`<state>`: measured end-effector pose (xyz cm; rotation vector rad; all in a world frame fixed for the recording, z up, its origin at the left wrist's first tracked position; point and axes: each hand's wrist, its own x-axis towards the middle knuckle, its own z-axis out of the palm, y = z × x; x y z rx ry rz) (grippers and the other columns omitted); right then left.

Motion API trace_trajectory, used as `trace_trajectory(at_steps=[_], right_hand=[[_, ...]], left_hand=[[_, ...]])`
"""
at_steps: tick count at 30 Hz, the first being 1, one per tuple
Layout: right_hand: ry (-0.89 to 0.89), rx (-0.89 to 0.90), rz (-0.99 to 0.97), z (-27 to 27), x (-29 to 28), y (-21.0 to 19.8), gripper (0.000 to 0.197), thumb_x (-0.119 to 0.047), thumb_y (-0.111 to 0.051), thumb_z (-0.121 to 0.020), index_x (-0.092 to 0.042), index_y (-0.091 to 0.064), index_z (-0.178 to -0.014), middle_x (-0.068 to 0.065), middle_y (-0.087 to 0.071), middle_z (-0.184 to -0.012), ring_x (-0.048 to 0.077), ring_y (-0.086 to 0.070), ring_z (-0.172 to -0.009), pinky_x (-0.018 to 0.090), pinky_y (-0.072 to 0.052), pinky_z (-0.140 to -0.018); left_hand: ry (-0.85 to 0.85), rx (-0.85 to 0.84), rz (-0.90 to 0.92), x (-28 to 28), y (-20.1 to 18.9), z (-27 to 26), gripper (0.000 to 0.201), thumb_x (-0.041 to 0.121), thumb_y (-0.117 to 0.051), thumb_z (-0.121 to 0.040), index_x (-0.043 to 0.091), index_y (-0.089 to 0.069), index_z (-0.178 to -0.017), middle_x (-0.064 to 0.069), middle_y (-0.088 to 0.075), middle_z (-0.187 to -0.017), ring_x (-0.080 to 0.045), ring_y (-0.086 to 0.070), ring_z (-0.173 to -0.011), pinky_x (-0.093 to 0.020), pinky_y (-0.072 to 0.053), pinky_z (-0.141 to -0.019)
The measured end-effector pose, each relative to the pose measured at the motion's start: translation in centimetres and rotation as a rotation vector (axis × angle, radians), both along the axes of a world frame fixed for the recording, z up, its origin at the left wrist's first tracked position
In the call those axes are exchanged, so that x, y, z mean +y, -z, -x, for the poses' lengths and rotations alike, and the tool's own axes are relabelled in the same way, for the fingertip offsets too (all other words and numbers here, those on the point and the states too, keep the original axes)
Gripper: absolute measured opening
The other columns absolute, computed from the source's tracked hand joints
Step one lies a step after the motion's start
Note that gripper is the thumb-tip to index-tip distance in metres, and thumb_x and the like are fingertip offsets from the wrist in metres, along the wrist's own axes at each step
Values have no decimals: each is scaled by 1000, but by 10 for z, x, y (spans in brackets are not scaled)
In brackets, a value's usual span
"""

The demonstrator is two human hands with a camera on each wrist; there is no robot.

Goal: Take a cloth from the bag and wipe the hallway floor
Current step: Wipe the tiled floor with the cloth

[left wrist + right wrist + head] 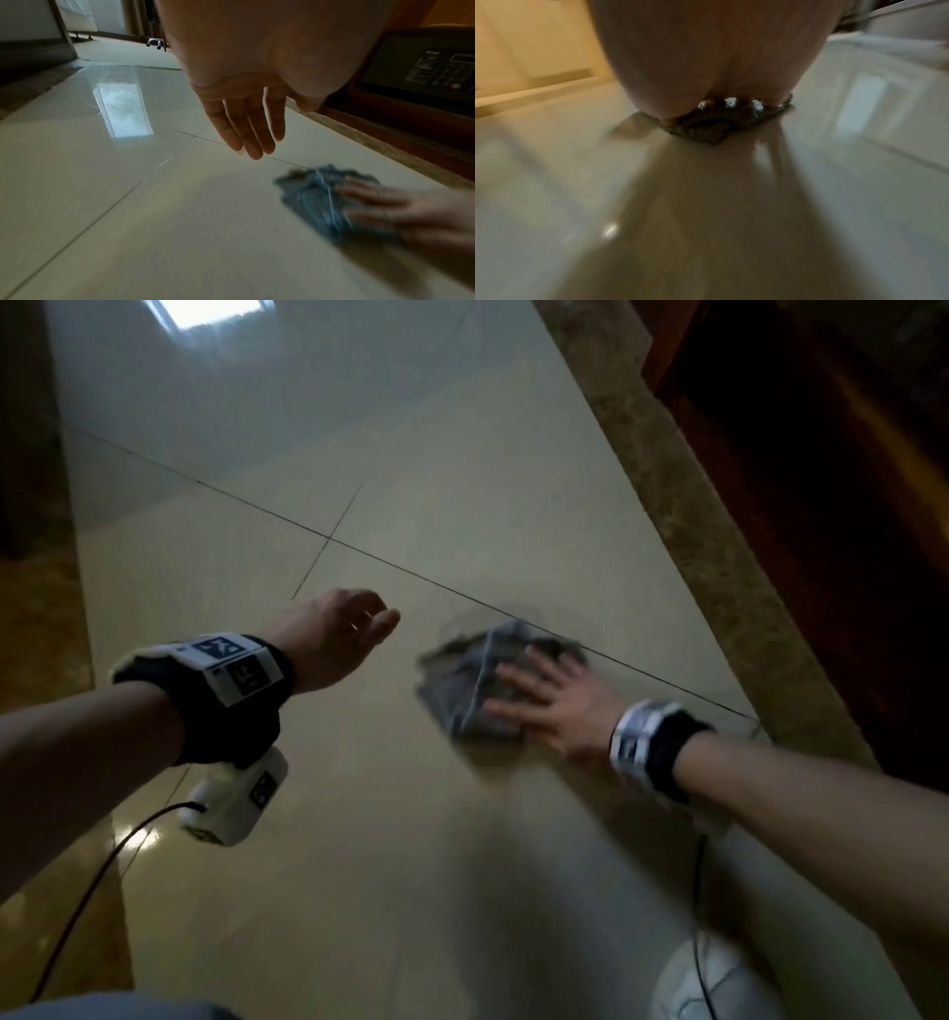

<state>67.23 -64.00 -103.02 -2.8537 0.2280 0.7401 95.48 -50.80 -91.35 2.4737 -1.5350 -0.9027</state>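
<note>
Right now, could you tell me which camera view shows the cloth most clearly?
The head view: the cloth lies bunched on the tiled floor, fingers of the right hand spread flat on it. The left wrist view shows it blue but motion-blurred; the right wrist view shows only an edge under the palm.

I see a glossy pale cream tiled floor [390, 814] with thin dark grout lines [426, 580], mirroring a bright window far off. A speckled brown stone border strip [683, 521] edges its right side, with dark reddish wooden furniture [832, 469] beyond; the left is dim.
</note>
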Motion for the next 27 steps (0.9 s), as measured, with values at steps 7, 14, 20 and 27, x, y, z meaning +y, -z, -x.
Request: trace_trajectory(at_steps=[7, 14, 20, 27], right_hand=[[770, 23, -33, -89, -89, -10, 60, -47, -32, -100, -49, -4, -152, -3, 10, -165, 39, 13, -148, 60, -1, -118], [-204, 108, -27, -76, 45, -17, 77, -42, -50, -94, -49, 1, -152, 0, 19, -162, 44, 19, -145, 67, -1, -115], [-115, 244, -85, -8, 71, -35, 86, -29, -52, -90, -53, 6, -150, -6, 21, -162, 36, 22, -147, 57, 1, -119], [841, 339, -178, 41, 110, -38, 61, -37, -35, -101, -44, -6, -154, 7, 16, -163, 47, 16, -145, 53, 3, -119]], left_hand=[[-257, 116, 118, 48, -9, -33, 34, 40, -43, -101, 18, -68, -103, 6, -70, -92, -16, -68, -84, -41, -56, -81], [-422, 196, -69, 133, -14, -27, 36, 38, -40, -100, 15, -65, -109, 0, -68, -97, -18, -66, -90, -43, -54, -83], [-511, 334, -166, 206, -51, 33, 44, 53, -39, -91, 22, -67, -106, 6, -70, -95, -13, -67, -87, -45, -56, -83], [-803, 510, -94, 272, -91, 90, 31, 34, -42, -101, 16, -66, -108, -1, -69, -101, -18, -66, -93, -39, -54, -84]])
